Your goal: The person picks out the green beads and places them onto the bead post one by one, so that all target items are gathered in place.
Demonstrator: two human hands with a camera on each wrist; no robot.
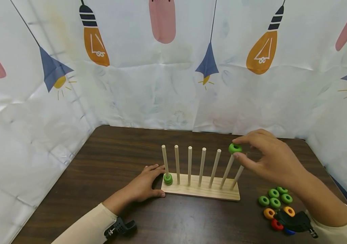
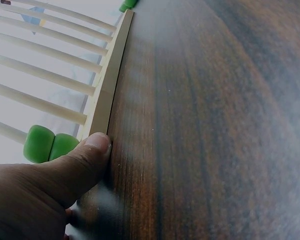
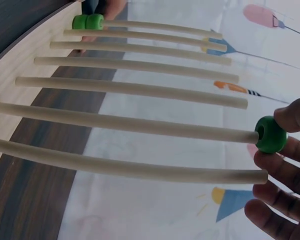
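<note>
A wooden peg stand (image 1: 196, 187) with a row of several upright pegs stands on the table. Two green rings (image 1: 168, 179) are stacked on its leftmost peg. My left hand (image 1: 143, 184) holds the stand's left end, the thumb (image 2: 92, 150) against the front edge and the fingers reaching round behind. Between thumb and fingertips, my right hand (image 1: 272, 157) pinches another green ring (image 3: 271, 134) at the top of the second peg (image 3: 140, 124) from the right. In the right wrist view that peg's tip meets the ring's hole.
Several loose green rings (image 1: 275, 203) lie on the table right of the stand. Nearer me are orange rings (image 1: 269, 213), a red ring (image 1: 276, 224) and a blue ring (image 1: 289, 231), partly hidden by the right wrist strap (image 1: 295, 222). A printed curtain (image 1: 161, 95) hangs behind the table (image 1: 124, 145).
</note>
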